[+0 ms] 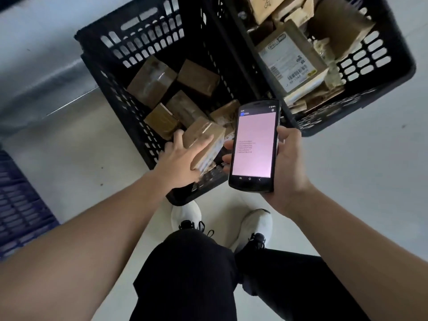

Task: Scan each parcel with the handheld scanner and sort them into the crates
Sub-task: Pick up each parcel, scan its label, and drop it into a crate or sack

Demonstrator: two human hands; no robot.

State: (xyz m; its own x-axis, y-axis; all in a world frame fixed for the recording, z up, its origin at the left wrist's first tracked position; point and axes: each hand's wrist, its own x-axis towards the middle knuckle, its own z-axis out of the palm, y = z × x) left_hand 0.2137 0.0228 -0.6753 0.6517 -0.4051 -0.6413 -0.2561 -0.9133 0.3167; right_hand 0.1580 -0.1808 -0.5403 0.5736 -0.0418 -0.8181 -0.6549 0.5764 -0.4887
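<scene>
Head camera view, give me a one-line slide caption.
Left hand holds a small brown cardboard parcel over the black plastic crate; right hand holds the black handheld scanner.

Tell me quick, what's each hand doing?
Left hand: holding a small cardboard parcel over the crate.
Right hand: holding the handheld scanner.

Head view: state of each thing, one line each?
Scanner: screen lit, text lines showing, held upright in right hand.
Parcel: gripped by left hand, over the left crate's near edge.
Left crate: on floor, part full, several brown parcels loose inside.
Right crate: on floor, piled with parcels, a labelled one on top, label up.
Blue crate: at left edge, contents not visible.
</scene>
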